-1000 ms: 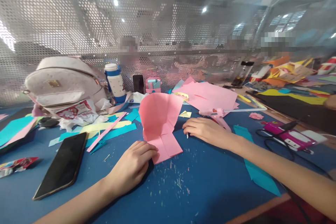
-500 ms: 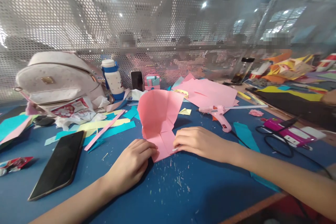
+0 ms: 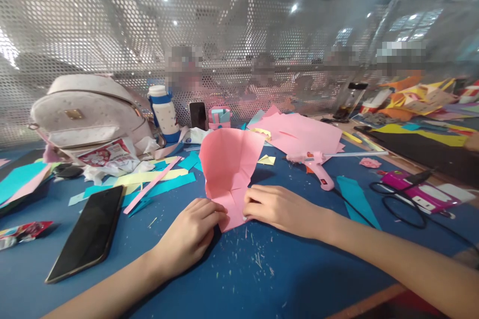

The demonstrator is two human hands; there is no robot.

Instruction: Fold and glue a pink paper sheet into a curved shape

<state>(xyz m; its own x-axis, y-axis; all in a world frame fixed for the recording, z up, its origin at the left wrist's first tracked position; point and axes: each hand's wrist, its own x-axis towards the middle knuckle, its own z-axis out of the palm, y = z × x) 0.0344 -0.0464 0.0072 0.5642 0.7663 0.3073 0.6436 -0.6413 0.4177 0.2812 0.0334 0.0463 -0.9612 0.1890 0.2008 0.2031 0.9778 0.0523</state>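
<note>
A creased sheet of pink paper (image 3: 230, 162) stands on the blue table, its wide rounded upper part bent up and its narrow lower part lying toward me. My left hand (image 3: 198, 224) grips the left edge of that lower part, fingers curled and pressed together. On the opposite edge, my right hand (image 3: 271, 207) pinches the paper with bent fingers. Both thumbs are mostly hidden. A pink glue gun (image 3: 316, 165) with a clear glue stick lies to the right of my right hand.
A black phone (image 3: 88, 234) and paper strips (image 3: 153, 184) lie on the left. Behind them stand a white backpack (image 3: 90, 114) and a bottle (image 3: 164, 114). Pink sheets (image 3: 299, 132) lie at the back. A purple power strip (image 3: 413, 192) with a looped cable is on the right.
My right hand has shifted slightly left along the paper's edge, and the lower part looks narrower between my hands. The whole view has shifted slightly.
</note>
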